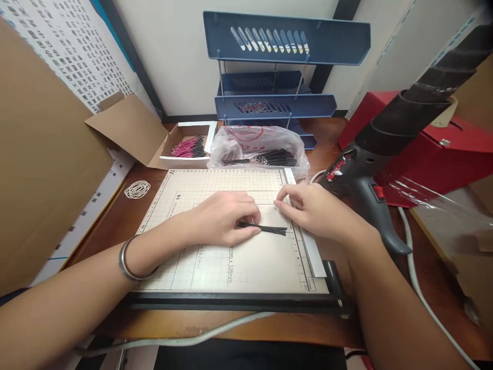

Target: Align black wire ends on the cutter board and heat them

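Note:
My left hand rests over a cream paper-trimmer board printed with grid lines and size marks. Its thumb and fingers are closed on a small bundle of thin black sticks, whose ends point right towards the board's ruled edge. My right hand is beside the white strip along the board's right side. Its thumb and index finger are curved towards each other, with a gap between them and nothing visible held. The other fingers of this hand are mostly hidden.
Behind the board are a plastic bag of black sticks and an open carton with pink-and-black sticks. A blue tray rack stands farther back. Rubber bands lie left. A heat gun and red box are right.

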Available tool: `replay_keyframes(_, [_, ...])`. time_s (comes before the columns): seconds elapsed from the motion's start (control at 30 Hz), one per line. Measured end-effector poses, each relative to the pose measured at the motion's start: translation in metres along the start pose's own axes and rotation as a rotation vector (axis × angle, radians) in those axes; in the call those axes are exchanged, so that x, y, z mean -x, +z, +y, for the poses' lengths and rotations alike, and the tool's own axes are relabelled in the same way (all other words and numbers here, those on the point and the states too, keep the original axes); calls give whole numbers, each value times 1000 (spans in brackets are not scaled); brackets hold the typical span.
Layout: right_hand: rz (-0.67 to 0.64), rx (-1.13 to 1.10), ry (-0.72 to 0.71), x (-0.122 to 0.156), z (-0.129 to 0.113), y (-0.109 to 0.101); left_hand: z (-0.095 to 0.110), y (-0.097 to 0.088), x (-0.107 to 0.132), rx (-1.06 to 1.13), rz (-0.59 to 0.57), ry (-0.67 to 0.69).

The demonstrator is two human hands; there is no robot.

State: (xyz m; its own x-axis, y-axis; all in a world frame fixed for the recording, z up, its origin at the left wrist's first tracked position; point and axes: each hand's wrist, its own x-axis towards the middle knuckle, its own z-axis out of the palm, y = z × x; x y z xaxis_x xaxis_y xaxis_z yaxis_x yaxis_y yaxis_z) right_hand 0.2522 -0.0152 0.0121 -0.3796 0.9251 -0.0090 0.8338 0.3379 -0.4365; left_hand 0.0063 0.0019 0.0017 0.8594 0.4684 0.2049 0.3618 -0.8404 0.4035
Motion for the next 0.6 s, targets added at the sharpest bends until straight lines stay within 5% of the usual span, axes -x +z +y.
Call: replay_keyframes(0.6, [-60,-48,-149,5,-12,6,-14,-12,11,42,28,-50])
